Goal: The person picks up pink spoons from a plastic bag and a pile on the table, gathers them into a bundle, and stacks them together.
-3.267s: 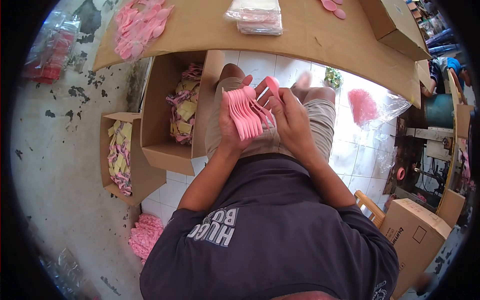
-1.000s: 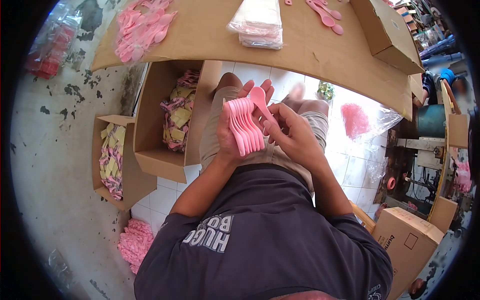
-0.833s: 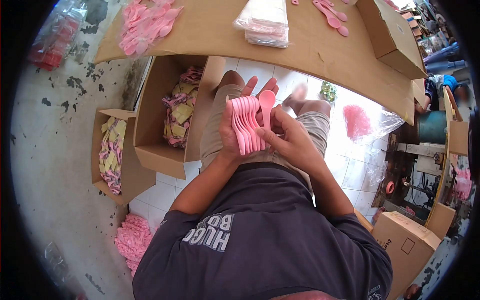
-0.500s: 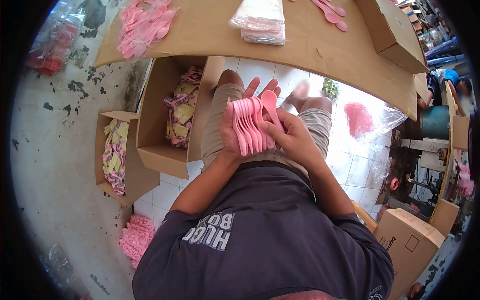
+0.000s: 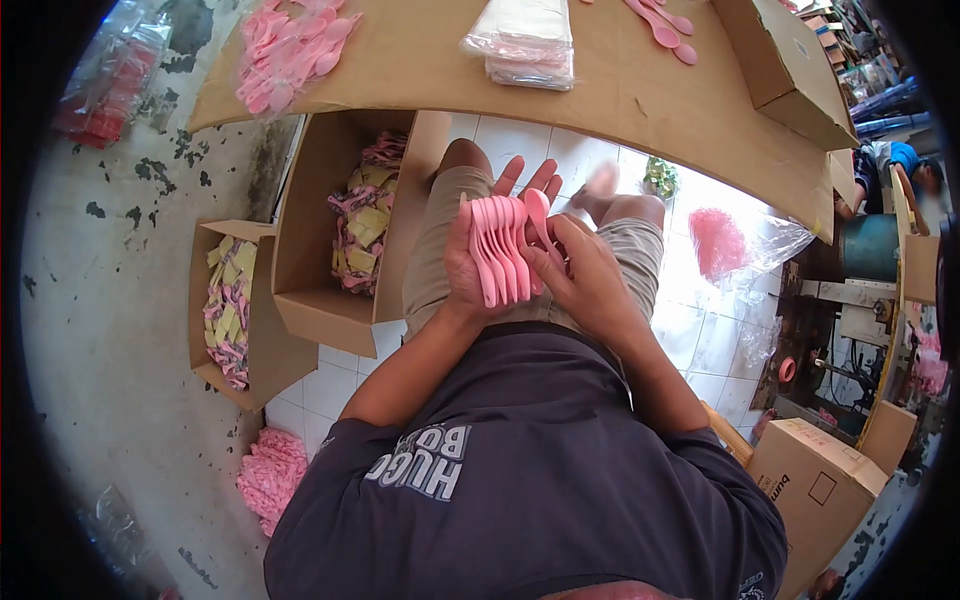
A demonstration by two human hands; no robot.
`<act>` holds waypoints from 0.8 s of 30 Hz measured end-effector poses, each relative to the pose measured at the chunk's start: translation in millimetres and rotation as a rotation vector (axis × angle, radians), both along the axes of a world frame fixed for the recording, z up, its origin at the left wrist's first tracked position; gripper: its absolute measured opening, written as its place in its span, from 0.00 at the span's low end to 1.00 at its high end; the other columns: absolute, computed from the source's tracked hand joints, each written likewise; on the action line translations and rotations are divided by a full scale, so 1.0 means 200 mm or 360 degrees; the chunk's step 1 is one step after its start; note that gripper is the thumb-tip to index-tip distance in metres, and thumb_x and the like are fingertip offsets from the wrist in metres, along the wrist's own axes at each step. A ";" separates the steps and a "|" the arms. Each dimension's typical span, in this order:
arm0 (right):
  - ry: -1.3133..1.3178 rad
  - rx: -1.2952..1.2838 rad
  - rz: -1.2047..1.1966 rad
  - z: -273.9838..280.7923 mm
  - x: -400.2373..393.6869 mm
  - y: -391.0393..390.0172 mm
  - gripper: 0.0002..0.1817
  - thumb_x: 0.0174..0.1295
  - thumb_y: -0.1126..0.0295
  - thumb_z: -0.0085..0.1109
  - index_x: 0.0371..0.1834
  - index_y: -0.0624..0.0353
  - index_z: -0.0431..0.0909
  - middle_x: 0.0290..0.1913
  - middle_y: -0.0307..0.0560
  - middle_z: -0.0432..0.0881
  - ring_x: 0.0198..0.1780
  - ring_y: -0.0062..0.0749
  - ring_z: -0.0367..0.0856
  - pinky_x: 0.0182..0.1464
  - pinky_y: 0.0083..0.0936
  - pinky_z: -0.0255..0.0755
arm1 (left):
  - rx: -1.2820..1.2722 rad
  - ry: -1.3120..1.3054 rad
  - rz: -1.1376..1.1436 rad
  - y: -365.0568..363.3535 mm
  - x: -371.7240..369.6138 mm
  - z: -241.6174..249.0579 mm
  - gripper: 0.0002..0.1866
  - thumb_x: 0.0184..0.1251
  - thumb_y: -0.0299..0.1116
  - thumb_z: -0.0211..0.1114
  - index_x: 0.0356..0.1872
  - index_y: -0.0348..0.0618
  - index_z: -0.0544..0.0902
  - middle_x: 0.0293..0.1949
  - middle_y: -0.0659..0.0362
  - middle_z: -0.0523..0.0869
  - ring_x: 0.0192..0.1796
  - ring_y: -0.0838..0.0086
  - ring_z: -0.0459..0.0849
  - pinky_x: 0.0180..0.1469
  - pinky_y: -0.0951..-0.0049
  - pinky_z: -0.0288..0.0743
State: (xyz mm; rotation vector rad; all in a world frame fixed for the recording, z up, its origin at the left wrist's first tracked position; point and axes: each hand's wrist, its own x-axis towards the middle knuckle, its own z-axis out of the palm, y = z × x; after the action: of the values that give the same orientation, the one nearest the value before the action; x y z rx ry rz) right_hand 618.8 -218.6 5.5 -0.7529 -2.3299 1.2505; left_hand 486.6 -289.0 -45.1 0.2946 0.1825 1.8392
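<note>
My left hand (image 5: 464, 268) cradles a row of several pink plastic spoons (image 5: 498, 252) above my lap, its thumb along their left side and fingertips showing beyond them. The spoons lie nested side by side, bowls pointing away from me and handles toward me. At the right end of the row, my right hand (image 5: 590, 268) pinches one pink spoon (image 5: 540, 215) between thumb and fingers, its bowl tilted up. Whether that spoon touches the row is hard to tell.
A cardboard-topped table (image 5: 400, 75) ahead carries a heap of pink spoons (image 5: 290, 55), clear plastic bags (image 5: 525, 45) and a few loose spoons (image 5: 662, 30). Open cartons (image 5: 345, 310) of packed items stand at left. Another person (image 5: 900, 165) is at far right, near machinery (image 5: 860, 320).
My right hand has shifted slightly with its spoon, whose bowl now sits a little lower and turned more edge-on. My left hand stays nearly in place with the row.
</note>
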 end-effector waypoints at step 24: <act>0.0184 0.0637 -0.0346 0.08 -0.01 0.13 0.10 0.75 0.76 0.55 0.55 0.68 0.77 0.45 0.60 0.82 0.45 0.59 0.82 0.47 0.45 0.74 | 0.0015 -0.0226 -0.0102 -0.04 -0.04 0.01 0.44 0.78 0.65 0.51 0.84 0.49 0.53 0.82 0.44 0.60 0.85 0.54 0.57 0.85 0.41 0.47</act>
State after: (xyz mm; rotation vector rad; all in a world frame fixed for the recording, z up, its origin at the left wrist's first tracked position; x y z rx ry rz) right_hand 617.6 -192.1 21.7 -0.7464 -2.2319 0.6864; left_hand 479.5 -296.6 -42.2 0.1738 0.0653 1.7902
